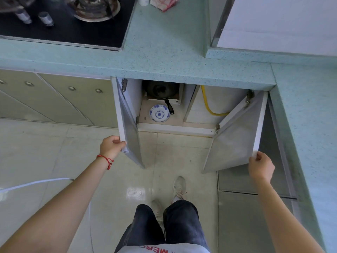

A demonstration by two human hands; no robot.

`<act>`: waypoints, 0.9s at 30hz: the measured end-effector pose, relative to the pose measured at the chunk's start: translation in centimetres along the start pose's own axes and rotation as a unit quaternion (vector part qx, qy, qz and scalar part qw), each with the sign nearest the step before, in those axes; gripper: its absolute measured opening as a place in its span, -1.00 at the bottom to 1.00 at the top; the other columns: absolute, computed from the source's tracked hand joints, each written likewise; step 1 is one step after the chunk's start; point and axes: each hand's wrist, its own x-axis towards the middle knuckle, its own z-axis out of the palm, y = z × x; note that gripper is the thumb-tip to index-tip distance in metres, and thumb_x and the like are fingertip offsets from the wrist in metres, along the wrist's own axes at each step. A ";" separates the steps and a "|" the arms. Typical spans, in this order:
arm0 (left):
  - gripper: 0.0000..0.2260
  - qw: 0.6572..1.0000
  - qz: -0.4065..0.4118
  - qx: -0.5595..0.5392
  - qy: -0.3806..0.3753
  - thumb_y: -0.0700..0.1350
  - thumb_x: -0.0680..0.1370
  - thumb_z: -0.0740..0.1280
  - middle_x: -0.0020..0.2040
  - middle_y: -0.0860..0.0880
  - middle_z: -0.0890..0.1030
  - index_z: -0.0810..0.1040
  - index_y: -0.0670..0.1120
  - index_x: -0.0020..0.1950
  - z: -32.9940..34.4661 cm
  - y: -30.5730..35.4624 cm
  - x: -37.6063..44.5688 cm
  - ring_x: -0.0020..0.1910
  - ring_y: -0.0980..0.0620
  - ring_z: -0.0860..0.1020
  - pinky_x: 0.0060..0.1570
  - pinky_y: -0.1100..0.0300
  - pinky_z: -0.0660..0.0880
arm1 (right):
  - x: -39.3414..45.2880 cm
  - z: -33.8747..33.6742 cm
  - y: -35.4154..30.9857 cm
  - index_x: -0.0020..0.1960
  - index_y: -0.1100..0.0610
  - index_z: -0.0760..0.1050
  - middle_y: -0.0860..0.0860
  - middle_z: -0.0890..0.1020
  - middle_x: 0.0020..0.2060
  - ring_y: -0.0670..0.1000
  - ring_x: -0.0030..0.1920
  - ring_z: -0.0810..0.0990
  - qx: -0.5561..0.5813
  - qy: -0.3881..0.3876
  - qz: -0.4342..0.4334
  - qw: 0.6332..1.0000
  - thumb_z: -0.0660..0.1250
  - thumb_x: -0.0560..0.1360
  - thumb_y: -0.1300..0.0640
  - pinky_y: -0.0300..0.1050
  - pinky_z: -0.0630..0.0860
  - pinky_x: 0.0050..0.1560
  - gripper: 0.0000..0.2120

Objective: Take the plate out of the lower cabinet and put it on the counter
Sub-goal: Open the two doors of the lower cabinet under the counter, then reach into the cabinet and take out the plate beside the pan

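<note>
A white plate with a blue pattern (159, 113) lies flat on the floor of the lower cabinet, near its front edge. Both cabinet doors stand swung open. My left hand (111, 147) grips the lower outer corner of the left door (127, 128). My right hand (261, 166) holds the lower outer corner of the right door (238, 136). The speckled green counter (164, 57) runs above the cabinet.
A black pan (160, 91) sits behind the plate, its handle beside the plate's right rim. A yellow hose (209, 105) curves in the right compartment. A black stove (63, 24) and a red-and-white cloth (164, 3) are on the counter. My feet stand before the cabinet.
</note>
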 end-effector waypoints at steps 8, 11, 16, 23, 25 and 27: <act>-0.76 0.987 0.068 0.138 0.039 -0.25 0.38 0.36 0.07 -0.28 0.57 0.54 -0.22 0.03 -1.4 -0.8 -1.2 -0.01 -0.22 0.54 -0.01 0.04 0.45 | -2.8 2.3 -1.9 0.30 0.28 0.35 0.24 0.35 0.34 0.25 0.34 0.30 -0.087 -0.010 -0.095 0.992 0.22 0.48 0.24 0.21 0.23 0.38 -0.61; -0.71 0.967 0.081 0.233 0.055 -0.27 0.41 0.29 0.14 -0.29 0.50 0.49 -0.20 0.12 -1.8 -0.6 -1.5 0.11 -0.29 0.47 0.06 -0.09 0.41 | -4.3 3.7 -3.7 0.31 0.25 0.33 0.23 0.37 0.33 0.23 0.31 0.35 -0.073 -0.067 -0.140 0.985 0.22 0.50 0.21 0.23 0.33 0.32 -0.61; -0.64 0.961 0.161 0.215 0.058 -0.27 0.42 0.33 0.25 -0.26 0.49 0.44 -0.24 0.22 -2.3 -0.2 -1.8 0.26 -0.25 0.41 0.19 -0.12 0.36 | -6.9 6.1 -6.8 0.31 0.25 0.33 0.20 0.40 0.32 0.19 0.32 0.37 -0.041 -0.146 -0.208 0.966 0.22 0.52 0.22 0.09 0.33 0.35 -0.63; -0.63 0.976 0.171 0.129 -0.024 -0.11 0.52 0.26 0.31 -0.20 0.48 0.40 -0.21 0.30 -0.9 1.4 -2.0 0.31 -0.15 0.41 0.30 0.06 0.32 | -8.4 8.8 -10.0 0.31 0.22 0.35 0.15 0.42 0.32 0.14 0.31 0.39 -0.027 -0.211 -0.242 0.947 0.20 0.53 0.19 0.00 0.35 0.30 -0.65; -0.62 0.975 0.170 0.139 -0.039 -0.10 0.53 0.24 0.33 -0.19 0.46 0.38 -0.20 0.32 -0.3 1.8 -1.7 0.32 -0.14 0.40 0.30 0.07 0.31 | -8.1 9.4 -10.6 0.31 0.22 0.34 0.14 0.42 0.33 0.14 0.31 0.39 -0.030 -0.223 -0.246 0.943 0.19 0.54 0.17 -0.01 0.35 0.30 -0.64; -0.62 0.972 0.172 0.155 -0.050 -0.09 0.54 0.22 0.34 -0.19 0.45 0.37 -0.19 0.33 0.5 2.0 -1.0 0.34 -0.14 0.39 0.31 0.07 0.31 | -7.5 10.3 -11.1 0.32 0.21 0.34 0.13 0.41 0.34 0.13 0.31 0.39 -0.036 -0.237 -0.252 0.938 0.18 0.55 0.14 -0.01 0.35 0.30 -0.64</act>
